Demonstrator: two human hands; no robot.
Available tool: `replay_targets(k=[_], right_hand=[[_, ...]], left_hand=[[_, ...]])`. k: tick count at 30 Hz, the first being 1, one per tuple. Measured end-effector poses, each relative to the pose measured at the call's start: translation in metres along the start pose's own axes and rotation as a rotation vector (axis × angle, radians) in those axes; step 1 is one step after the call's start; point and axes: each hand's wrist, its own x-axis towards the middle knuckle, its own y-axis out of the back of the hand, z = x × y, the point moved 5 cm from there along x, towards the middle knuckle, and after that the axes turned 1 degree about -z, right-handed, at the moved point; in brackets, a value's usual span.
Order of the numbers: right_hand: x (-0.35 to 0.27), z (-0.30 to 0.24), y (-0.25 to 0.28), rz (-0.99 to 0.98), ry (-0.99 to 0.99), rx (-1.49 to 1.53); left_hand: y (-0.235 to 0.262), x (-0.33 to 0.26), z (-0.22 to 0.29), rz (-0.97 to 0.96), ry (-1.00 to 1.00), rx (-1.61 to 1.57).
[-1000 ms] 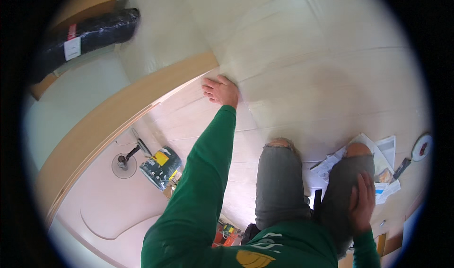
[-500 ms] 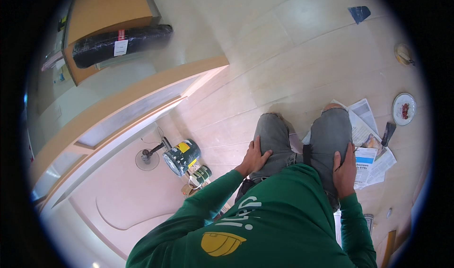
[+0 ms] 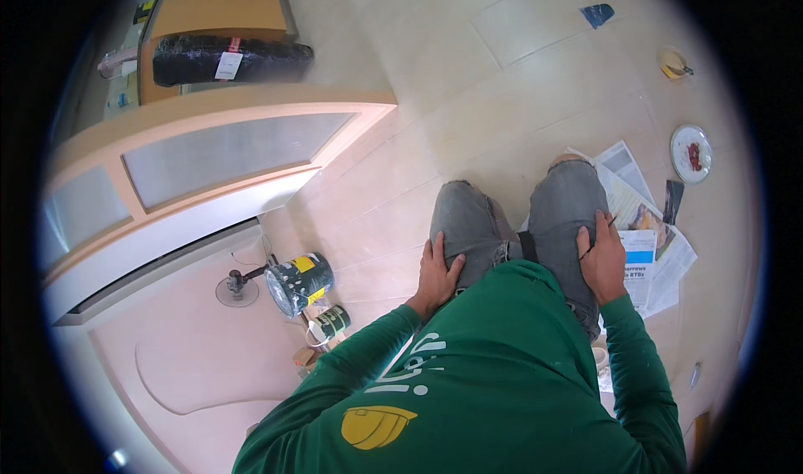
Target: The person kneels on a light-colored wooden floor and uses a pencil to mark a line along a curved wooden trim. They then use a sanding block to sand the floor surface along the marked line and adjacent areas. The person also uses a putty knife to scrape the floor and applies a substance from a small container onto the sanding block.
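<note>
Both hands lie flat and empty, left hand (image 3: 437, 275) and right hand (image 3: 602, 259) on the knees; the paint can (image 3: 299, 283), apparently tipped, sits nearer the left, on the floor (image 3: 468, 98).

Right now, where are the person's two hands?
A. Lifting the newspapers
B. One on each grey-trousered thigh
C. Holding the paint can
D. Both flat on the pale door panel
B: the left hand and the right hand each lie on a thigh of the grey trousers, empty, apart from the paint can.
</note>
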Motion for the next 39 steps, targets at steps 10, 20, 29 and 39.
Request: replay_targets(k=[10,20,29,39], right_hand=[[-0.102,-0.013,0.016,-0.014,0.241,0.039],[-0.098,-0.012,-0.004,0.055,0.237,0.104],[-0.087,-0.009,-0.002,0.100,0.199,0.104],[-0.072,-0.007,-0.005,0.088,0.158,-0.031]], left_hand=[[-0.020,-0.019,-0.026,0.083,-0.076,-0.067],[-0.019,-0.018,-0.029,0.152,-0.115,-0.079],[-0.016,-0.014,-0.019,0.153,-0.123,-0.096],[-0.024,-0.003,-0.025,0.123,-0.099,-0.115]])
